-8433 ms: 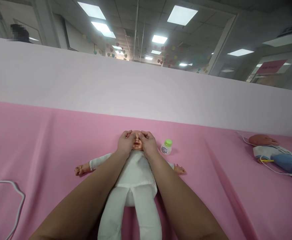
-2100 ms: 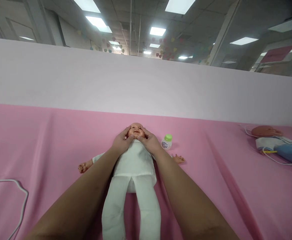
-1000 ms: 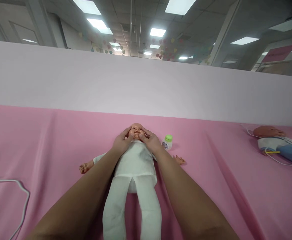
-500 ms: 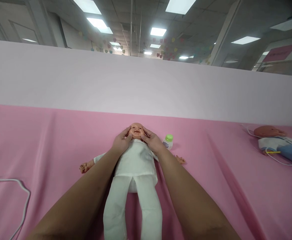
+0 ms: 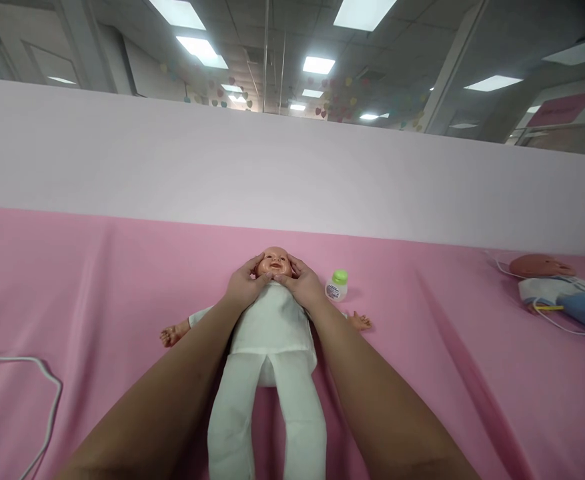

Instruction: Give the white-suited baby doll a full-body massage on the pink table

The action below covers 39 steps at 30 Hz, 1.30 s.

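Observation:
A baby doll point(image 5: 272, 327) in white clothes lies on its back on the pink sheet point(image 5: 137, 280), its head away from me and its arms spread. My left hand point(image 5: 246, 283) cups the left side of the doll's head, and my right hand point(image 5: 304, 283) cups the right side. Both thumbs meet at the chin, just below the mouth. The other fingers curve around the cheeks and are partly hidden behind the head. Beside my right wrist stands a small clear bottle point(image 5: 336, 288) with a green cap and a printed label.
At the far right lies a second doll point(image 5: 562, 287) in white and blue, with a thin white cord around it. A white cable point(image 5: 55, 393) curves over the sheet at the left. Behind the sheet rises a white padded wall point(image 5: 292, 180), with glass above it.
My thumbs have slid from the doll's cheeks down and inward to its chin. My right hand has shifted slightly, and more of the bottle shows.

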Each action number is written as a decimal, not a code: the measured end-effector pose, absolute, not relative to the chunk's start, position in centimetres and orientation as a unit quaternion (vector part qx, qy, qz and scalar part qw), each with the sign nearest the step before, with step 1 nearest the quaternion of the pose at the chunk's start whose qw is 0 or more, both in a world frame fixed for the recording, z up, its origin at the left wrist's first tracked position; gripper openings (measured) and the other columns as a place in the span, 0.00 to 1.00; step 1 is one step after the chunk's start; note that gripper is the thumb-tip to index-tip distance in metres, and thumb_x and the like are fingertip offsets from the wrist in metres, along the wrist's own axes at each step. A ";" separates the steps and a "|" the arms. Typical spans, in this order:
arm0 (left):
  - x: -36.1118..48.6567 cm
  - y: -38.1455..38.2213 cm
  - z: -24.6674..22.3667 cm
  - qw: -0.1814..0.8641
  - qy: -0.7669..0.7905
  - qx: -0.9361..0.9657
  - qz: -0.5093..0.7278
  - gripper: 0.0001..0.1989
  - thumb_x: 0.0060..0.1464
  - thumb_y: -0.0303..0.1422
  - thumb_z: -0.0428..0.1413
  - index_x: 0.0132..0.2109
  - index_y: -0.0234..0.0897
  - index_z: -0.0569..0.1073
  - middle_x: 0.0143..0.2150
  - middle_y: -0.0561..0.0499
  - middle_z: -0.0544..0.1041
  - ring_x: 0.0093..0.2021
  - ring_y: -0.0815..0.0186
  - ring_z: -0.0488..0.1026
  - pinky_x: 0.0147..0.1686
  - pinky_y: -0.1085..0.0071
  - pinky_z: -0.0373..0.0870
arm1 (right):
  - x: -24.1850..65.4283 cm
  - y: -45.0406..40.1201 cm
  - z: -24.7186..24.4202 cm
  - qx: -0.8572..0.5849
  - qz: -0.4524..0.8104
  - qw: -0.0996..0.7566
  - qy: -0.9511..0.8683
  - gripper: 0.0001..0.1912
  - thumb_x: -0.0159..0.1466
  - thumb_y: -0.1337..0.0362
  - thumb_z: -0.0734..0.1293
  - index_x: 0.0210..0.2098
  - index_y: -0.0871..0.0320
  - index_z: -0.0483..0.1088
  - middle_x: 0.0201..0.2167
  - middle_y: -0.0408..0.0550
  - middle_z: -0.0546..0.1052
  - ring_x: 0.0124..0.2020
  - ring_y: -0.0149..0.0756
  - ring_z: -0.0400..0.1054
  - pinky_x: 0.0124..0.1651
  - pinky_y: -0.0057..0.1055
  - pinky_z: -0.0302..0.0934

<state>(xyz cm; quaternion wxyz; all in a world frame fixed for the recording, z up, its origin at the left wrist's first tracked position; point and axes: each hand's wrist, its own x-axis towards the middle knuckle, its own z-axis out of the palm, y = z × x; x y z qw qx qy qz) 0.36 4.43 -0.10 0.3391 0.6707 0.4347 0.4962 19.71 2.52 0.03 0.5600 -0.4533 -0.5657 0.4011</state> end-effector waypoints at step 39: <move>0.3 6.2 -1.0 0.427 0.427 0.574 0.553 0.28 0.60 0.49 0.59 0.62 0.39 0.78 0.65 0.41 0.76 0.64 0.49 0.73 0.63 0.53 0.69 | 20.5 3.8 -1.1 -0.447 0.434 0.562 -0.544 0.33 0.66 0.44 0.70 0.66 0.51 0.71 0.53 0.48 0.82 0.51 0.43 0.77 0.59 0.45 0.70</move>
